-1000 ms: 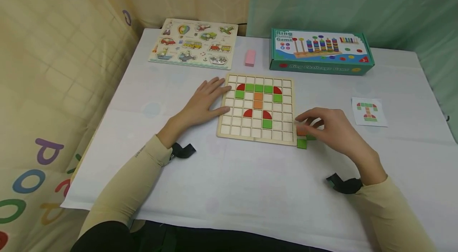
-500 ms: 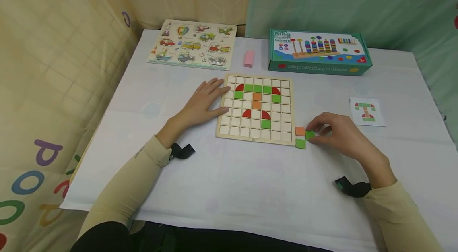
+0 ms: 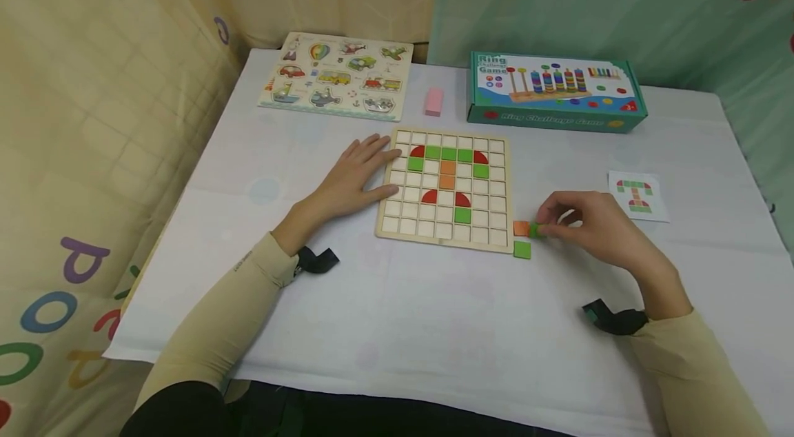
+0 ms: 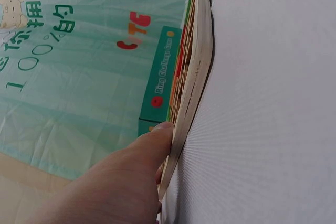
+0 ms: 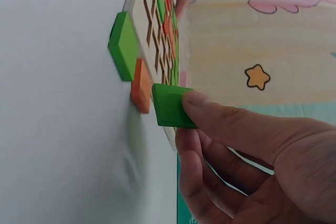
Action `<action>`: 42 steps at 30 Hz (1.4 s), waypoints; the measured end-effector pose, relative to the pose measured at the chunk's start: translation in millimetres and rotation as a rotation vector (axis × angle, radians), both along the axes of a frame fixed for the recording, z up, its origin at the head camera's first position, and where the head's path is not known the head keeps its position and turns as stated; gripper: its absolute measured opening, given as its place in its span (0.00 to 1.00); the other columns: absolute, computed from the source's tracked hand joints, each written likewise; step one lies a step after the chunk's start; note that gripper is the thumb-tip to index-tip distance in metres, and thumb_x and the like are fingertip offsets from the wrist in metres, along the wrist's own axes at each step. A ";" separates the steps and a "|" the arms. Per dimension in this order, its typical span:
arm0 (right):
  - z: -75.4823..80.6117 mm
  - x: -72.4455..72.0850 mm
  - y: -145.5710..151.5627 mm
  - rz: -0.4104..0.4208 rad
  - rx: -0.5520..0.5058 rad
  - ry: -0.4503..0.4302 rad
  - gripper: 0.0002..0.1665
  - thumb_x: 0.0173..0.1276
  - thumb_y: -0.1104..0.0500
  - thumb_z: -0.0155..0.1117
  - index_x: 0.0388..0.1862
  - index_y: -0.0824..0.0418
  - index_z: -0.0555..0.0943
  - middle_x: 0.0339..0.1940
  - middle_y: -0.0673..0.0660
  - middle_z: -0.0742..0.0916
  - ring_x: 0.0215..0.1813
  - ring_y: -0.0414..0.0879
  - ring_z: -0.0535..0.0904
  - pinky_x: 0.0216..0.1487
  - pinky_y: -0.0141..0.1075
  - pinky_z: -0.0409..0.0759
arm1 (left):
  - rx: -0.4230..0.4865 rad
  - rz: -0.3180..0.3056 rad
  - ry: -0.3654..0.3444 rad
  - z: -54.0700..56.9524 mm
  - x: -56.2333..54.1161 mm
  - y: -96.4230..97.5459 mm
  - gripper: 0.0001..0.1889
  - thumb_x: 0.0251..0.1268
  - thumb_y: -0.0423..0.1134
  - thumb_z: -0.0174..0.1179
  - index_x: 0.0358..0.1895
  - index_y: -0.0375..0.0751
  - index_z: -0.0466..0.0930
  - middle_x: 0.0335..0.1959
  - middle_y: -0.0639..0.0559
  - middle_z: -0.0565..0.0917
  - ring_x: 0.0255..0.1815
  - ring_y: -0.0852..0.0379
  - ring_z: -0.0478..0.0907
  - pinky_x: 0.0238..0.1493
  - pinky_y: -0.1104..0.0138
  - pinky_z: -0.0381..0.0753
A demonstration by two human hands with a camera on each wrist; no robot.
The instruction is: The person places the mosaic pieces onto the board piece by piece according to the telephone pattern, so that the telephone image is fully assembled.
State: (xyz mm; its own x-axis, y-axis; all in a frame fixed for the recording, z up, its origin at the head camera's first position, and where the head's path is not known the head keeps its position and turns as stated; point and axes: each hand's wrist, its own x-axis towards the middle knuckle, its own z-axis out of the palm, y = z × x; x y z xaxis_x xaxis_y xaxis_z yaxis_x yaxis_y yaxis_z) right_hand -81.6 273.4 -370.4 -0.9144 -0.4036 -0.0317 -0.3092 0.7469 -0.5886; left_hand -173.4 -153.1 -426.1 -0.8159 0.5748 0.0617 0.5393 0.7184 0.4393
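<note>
A wooden grid board (image 3: 409,225) lies mid-table, with green and orange squares and red quarter-round tiles in some cells. My left hand (image 3: 353,178) rests along its left edge, fingers spread, and the thumb lies on the rim in the left wrist view. Right of the board, my right hand (image 3: 586,223) pinches a green square tile (image 5: 170,106) between thumb and fingers, tilted off the table in the right wrist view. Just left of that tile are an orange square tile (image 3: 521,228) and another green square tile (image 3: 522,249), both beside the board's lower right corner.
A small pattern card (image 3: 639,196) lies right of my right hand. Behind the board stand a vehicle picture puzzle (image 3: 335,75), a pink block (image 3: 433,101) and a green Ring Challenge Game box (image 3: 558,92). Curtains hang behind and left of the table (image 3: 397,327).
My right hand has moved right, off the orange tile beside the board, and has taken hold of the green tile and tilted it up. The left hand stays on the board.
</note>
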 end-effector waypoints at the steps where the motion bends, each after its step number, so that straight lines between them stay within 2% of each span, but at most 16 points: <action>1: 1.4 -2.0 -3.6 -0.004 -0.011 0.011 0.08 0.67 0.61 0.78 0.37 0.51 0.86 0.35 0.47 0.88 0.40 0.39 0.81 0.43 0.24 0.82 | -0.003 0.001 0.003 0.3 -0.1 -0.1 0.38 0.75 0.59 0.61 0.82 0.49 0.64 0.87 0.43 0.54 0.89 0.44 0.43 0.89 0.49 0.36; 5: 6.2 -9.5 -26.0 -0.066 -0.040 0.025 0.04 0.70 0.60 0.76 0.40 0.54 0.87 0.36 0.50 0.89 0.41 0.44 0.81 0.43 0.24 0.81 | 0.001 0.007 -0.002 1.8 0.3 -0.3 0.38 0.75 0.58 0.62 0.82 0.48 0.64 0.87 0.43 0.55 0.89 0.43 0.43 0.88 0.49 0.35; 10: 5.7 -16.7 -53.4 -0.144 -0.054 0.031 0.06 0.72 0.60 0.74 0.44 0.60 0.87 0.38 0.56 0.90 0.42 0.49 0.83 0.43 0.24 0.80 | 0.005 0.008 -0.009 1.9 1.2 -0.3 0.38 0.75 0.58 0.62 0.82 0.48 0.64 0.87 0.43 0.55 0.89 0.43 0.43 0.89 0.50 0.35; 18: -1.0 -24.8 -90.3 -0.135 -0.121 -0.004 0.06 0.73 0.62 0.73 0.45 0.62 0.87 0.39 0.58 0.90 0.43 0.51 0.84 0.50 0.45 0.87 | -0.001 0.004 0.003 2.5 0.7 0.6 0.38 0.75 0.59 0.62 0.82 0.49 0.64 0.87 0.43 0.54 0.89 0.44 0.43 0.89 0.50 0.35; 22: -5.9 -26.1 -106.3 -0.123 -0.155 -0.013 0.06 0.72 0.62 0.73 0.45 0.64 0.87 0.40 0.60 0.90 0.44 0.52 0.85 0.50 0.49 0.88 | 0.000 0.003 0.005 2.6 0.5 0.9 0.38 0.75 0.59 0.62 0.82 0.49 0.64 0.87 0.43 0.54 0.89 0.44 0.43 0.89 0.49 0.35; 33: -14.3 -25.4 -130.1 -0.087 -0.185 -0.001 0.03 0.70 0.64 0.74 0.40 0.61 0.87 0.35 0.56 0.89 0.39 0.48 0.83 0.46 0.43 0.88 | 0.010 -0.008 0.017 1.4 -1.8 0.8 0.38 0.75 0.59 0.62 0.82 0.50 0.64 0.87 0.43 0.55 0.89 0.43 0.43 0.88 0.48 0.37; 42: -14.9 -20.5 -137.5 -0.055 -0.124 0.021 0.03 0.69 0.64 0.76 0.37 0.59 0.88 0.32 0.53 0.88 0.37 0.46 0.82 0.43 0.40 0.86 | 0.010 0.000 0.001 1.7 -0.2 -0.8 0.38 0.75 0.59 0.62 0.82 0.50 0.64 0.87 0.43 0.55 0.89 0.44 0.43 0.88 0.49 0.36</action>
State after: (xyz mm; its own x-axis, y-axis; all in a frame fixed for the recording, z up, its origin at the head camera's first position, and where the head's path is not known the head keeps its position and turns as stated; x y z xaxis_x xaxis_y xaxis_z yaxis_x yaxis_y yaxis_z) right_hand -102.2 136.0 -385.3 -0.9352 -0.3525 0.0348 -0.2833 0.6851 -0.6711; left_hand -173.6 -153.8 -424.4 -0.8159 0.5743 0.0677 0.5396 0.7141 0.4459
